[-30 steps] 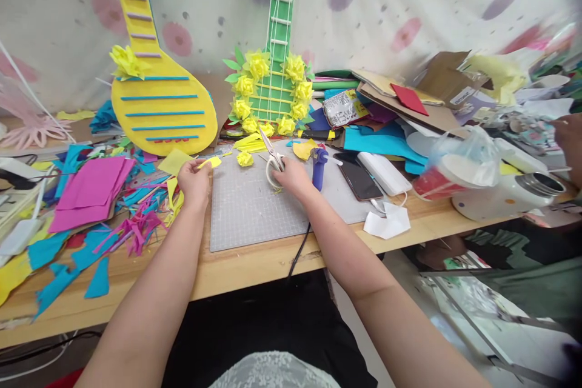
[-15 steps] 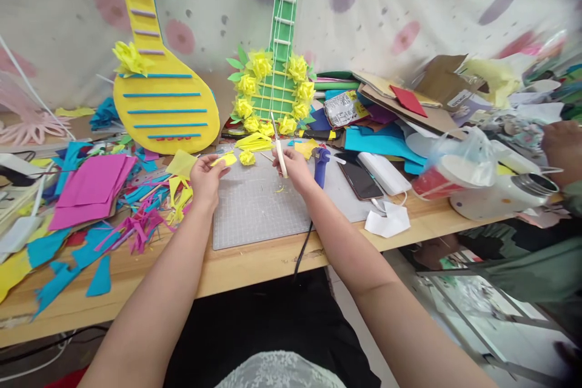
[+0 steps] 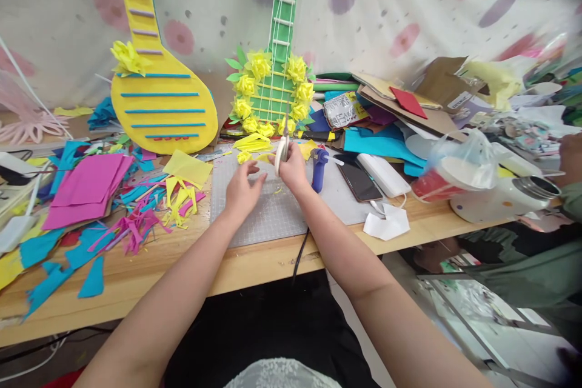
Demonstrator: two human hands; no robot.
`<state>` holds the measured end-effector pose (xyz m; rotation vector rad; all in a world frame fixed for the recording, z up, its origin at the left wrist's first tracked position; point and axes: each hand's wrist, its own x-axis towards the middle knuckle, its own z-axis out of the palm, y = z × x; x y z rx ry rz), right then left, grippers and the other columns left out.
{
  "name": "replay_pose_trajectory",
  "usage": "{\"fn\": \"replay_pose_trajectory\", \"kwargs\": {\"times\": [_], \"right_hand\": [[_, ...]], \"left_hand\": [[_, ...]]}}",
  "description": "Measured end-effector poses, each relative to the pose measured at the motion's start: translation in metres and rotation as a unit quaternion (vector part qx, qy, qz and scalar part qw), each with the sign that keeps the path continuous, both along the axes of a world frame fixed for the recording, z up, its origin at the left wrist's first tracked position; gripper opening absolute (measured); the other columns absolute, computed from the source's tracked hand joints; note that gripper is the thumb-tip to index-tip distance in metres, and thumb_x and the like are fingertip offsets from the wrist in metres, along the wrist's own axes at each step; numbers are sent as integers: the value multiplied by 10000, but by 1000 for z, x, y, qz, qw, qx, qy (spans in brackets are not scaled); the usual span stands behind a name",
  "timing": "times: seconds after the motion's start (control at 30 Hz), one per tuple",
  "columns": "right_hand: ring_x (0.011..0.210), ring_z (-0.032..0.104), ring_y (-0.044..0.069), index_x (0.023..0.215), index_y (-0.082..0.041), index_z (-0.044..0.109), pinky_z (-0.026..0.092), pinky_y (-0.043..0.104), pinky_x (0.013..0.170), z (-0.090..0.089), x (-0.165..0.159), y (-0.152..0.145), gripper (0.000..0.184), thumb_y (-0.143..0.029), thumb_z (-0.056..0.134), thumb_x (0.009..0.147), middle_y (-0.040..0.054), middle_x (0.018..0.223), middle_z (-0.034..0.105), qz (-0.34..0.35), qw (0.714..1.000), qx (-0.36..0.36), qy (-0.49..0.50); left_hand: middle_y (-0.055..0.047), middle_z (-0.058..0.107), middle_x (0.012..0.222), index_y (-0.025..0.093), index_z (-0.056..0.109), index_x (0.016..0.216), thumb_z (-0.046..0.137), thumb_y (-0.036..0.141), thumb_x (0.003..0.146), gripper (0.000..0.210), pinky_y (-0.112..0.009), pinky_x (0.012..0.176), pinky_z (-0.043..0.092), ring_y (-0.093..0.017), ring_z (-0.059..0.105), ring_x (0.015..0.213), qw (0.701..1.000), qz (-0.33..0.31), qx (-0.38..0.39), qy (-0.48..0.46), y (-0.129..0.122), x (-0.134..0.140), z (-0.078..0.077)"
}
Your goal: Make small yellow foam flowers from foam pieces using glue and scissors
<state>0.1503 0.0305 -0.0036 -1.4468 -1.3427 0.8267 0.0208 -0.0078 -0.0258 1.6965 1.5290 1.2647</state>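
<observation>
My right hand [image 3: 292, 165] is closed around the pale handles of a pair of scissors [image 3: 282, 148], whose blades point away from me toward the green guitar-shaped craft [image 3: 273, 94] ringed with yellow paper flowers. Close on the left, my left hand [image 3: 244, 191] hovers above the grey cutting mat [image 3: 264, 218] with thumb and fingers apart and nothing visible between them. A bit of yellow paper [image 3: 264, 159] shows between the two hands; whether the right fingers touch it I cannot tell. Just beyond my left fingertips is a small yellow paper flower [image 3: 244, 157].
A yellow instrument-shaped craft [image 3: 164, 106] leans at the back left. Paper scraps and magenta sheets [image 3: 88, 188] cover the left side. Right of my hand are a blue glue gun [image 3: 319, 171], a phone [image 3: 361, 179] and a red cup [image 3: 436, 182]. Another person's arm [image 3: 570, 160] shows at far right.
My left hand has moved right toward the scissors, and the yellow paper piece is no longer in its fingers. The scissors have turned more upright in my right hand.
</observation>
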Motion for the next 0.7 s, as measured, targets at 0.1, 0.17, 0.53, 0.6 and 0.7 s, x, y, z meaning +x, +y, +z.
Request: {"fn": "replay_pose_trajectory", "kwargs": {"times": [0.1, 0.17, 0.53, 0.6, 0.7], "right_hand": [[987, 596, 166, 1146, -171, 391, 444, 285, 844, 6, 5, -1, 377, -259, 512, 800, 106, 1115, 608, -67, 995, 34, -60], [1013, 588, 174, 1161, -166, 378, 435, 281, 847, 8, 7, -2, 369, -252, 482, 818, 122, 1138, 599, -78, 993, 29, -83], [916, 608, 188, 1054, -193, 471, 472, 323, 790, -9, 10, 10, 345, -232, 567, 725, 70, 1008, 635, -19, 996, -59, -66], [873, 616, 185, 1019, -182, 490, 486, 334, 771, -9, 10, 12, 329, -228, 588, 708, 56, 942, 639, -4, 996, -75, -55], [789, 626, 165, 982, -167, 498, 506, 332, 733, -10, 7, 13, 312, -223, 612, 697, 31, 854, 633, 29, 994, -102, -31]], "left_hand": [[-178, 490, 1355, 125, 477, 1271, 483, 266, 844, 449, -461, 1078, 299, -270, 419, 1290, 963, -142, 46, 225, -11, 21, -3], [-163, 372, 1456, 112, 430, 1334, 419, 332, 879, 505, -482, 1129, 177, -276, 264, 1384, 912, -256, 49, 318, -16, 33, -5], [-180, 378, 1447, 106, 442, 1345, 381, 459, 858, 605, -484, 1131, 125, -290, 279, 1379, 914, -80, -49, 395, -17, -73, -13], [-227, 452, 1379, 72, 555, 1212, 465, 397, 811, 523, -543, 1108, 135, -357, 312, 1350, 921, 32, -60, 384, -17, -98, -9], [-207, 512, 1317, 107, 654, 886, 534, 235, 732, 233, -539, 1120, 109, -365, 272, 1363, 933, 85, 8, 351, -16, -108, 6]]}}
